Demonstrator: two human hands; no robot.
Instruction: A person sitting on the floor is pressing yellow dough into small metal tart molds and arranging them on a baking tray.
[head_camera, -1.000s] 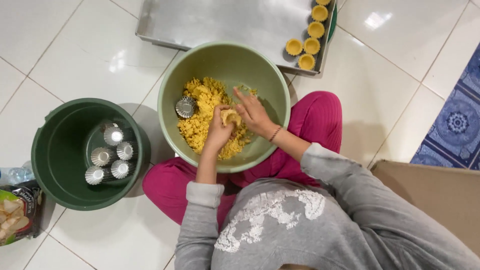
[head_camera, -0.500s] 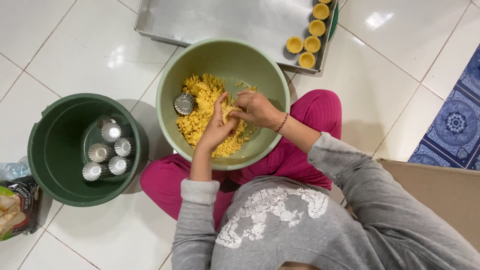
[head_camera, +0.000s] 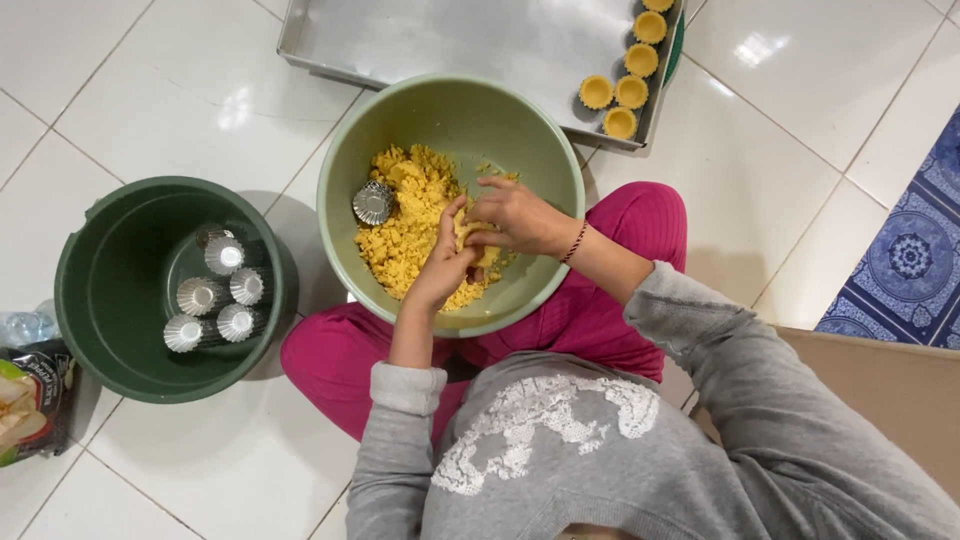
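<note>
Yellow dough: crumbly yellow dough (head_camera: 405, 225) lies heaped in the pale green bowl (head_camera: 540, 150), filling mostly the left half of its floor.
Head view, landmark: everything below is placed against the pale green bowl, which sits on the white tiled floor in front of the person's pink-clad legs.
Left hand: left hand (head_camera: 440, 265) is inside the bowl, fingers curled up around a small lump of dough (head_camera: 470, 235), gripping it from below.
Right hand: right hand (head_camera: 515, 215) is also inside the bowl, fingers bent down over the same lump, pressing it from above; the two hands touch around it.
Wrist: a thin dark bracelet (head_camera: 574, 243) circles the right wrist at the bowl's near rim.
Mould in bowl: one fluted metal tart mould (head_camera: 372, 202) rests at the left edge of the dough, just beside the bowl's inner wall.
Left of bowl: a dark green bucket (head_camera: 100, 300) stands close by, with five fluted metal moulds (head_camera: 215, 295) on its floor.
Beyond bowl: a metal baking tray (head_camera: 450, 40) lies touching or just behind the far rim; filled tart shells (head_camera: 622, 92) cluster at its right end.
Far left: a snack packet (head_camera: 30, 400) lies past the bucket.
</note>
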